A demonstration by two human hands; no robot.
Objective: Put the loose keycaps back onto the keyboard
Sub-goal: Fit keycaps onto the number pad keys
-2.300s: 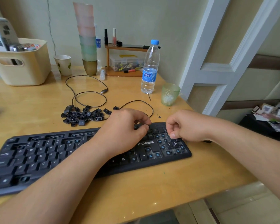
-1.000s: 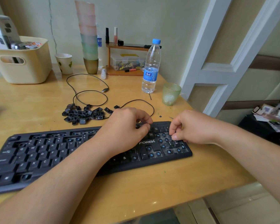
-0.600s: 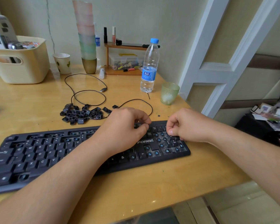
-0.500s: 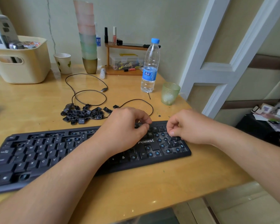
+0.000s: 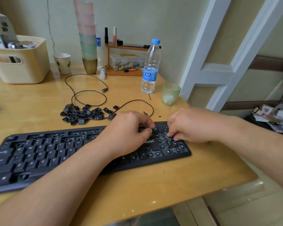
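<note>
A black keyboard [image 5: 39,154] lies across the wooden desk, with blue switch stems bare in its number pad [image 5: 168,150] and in the top rows. A pile of loose black keycaps [image 5: 82,114] sits behind it. My left hand [image 5: 129,132] hovers over the block left of the number pad, fingers curled, thumb and forefinger pinching a dark keycap. My right hand [image 5: 191,126] is on the number pad's upper part, its curled fingertips pinching a keycap down onto a stem; the keycap itself is mostly hidden.
The keyboard's thin black cable [image 5: 88,92] loops behind the keycap pile. A water bottle [image 5: 150,67], a green glass [image 5: 170,94], a stack of cups [image 5: 87,38], a paper cup [image 5: 63,62], a cream basket [image 5: 20,62] and a small wooden shelf [image 5: 126,59] stand at the back. The desk's right edge [image 5: 235,160] is close.
My right hand's fingertips have shifted a little lower onto the number pad. The left hand has stayed put over the keys; the pile is as before.
</note>
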